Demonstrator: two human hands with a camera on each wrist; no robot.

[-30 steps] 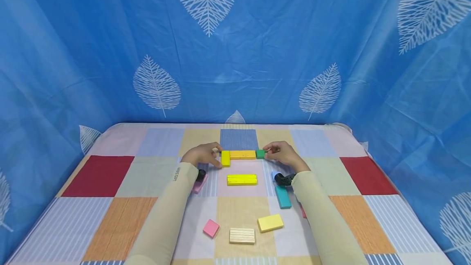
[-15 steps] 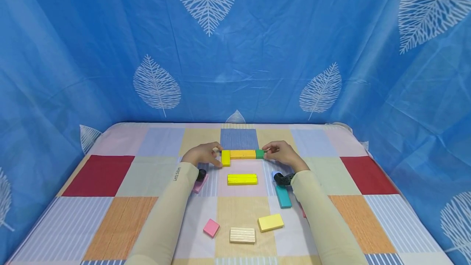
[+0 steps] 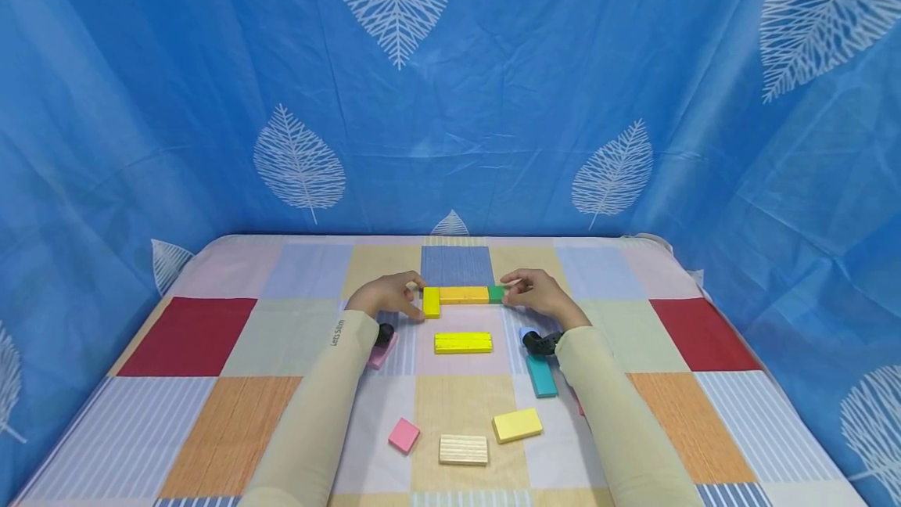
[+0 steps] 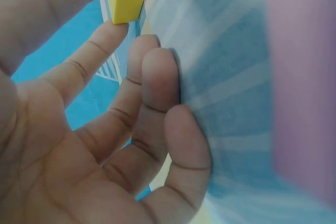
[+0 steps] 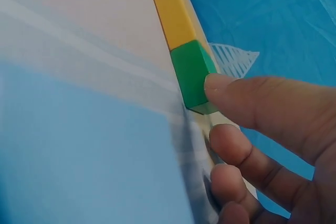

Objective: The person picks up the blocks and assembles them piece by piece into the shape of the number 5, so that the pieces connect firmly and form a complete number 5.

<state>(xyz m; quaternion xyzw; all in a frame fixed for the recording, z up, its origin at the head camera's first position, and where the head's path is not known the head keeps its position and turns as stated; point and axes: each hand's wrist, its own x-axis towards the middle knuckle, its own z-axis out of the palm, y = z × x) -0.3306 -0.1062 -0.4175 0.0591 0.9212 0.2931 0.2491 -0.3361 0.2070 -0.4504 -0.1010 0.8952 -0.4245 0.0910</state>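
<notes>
In the head view, a yellow block (image 3: 432, 303), an orange-yellow block (image 3: 463, 296) and a small green block (image 3: 496, 295) form a row on the patchwork cloth. At the row's left end my left hand (image 3: 385, 295) pinches the yellow block between thumb and index finger; the left wrist view shows the index fingertip (image 4: 116, 29) against its end. My right hand (image 3: 540, 293) holds the green block at the right end. Its thumb (image 5: 226, 90) presses the block in the right wrist view, while the index finger reaches toward its far edge, partly hidden. The other fingers are curled beside it.
Nearer me lie a bright yellow lined block (image 3: 462, 343), a pink square block (image 3: 404, 436), a striped wooden block (image 3: 463, 451), a pale yellow block (image 3: 517, 426) and a teal block (image 3: 541, 376). The wrists partly cover a purple-pink block (image 3: 381, 354) and a light blue block (image 3: 524, 333).
My right hand has slid the green block slightly left, closing the small gap to the orange-yellow block. The left hand and its yellow block have stayed in place.
</notes>
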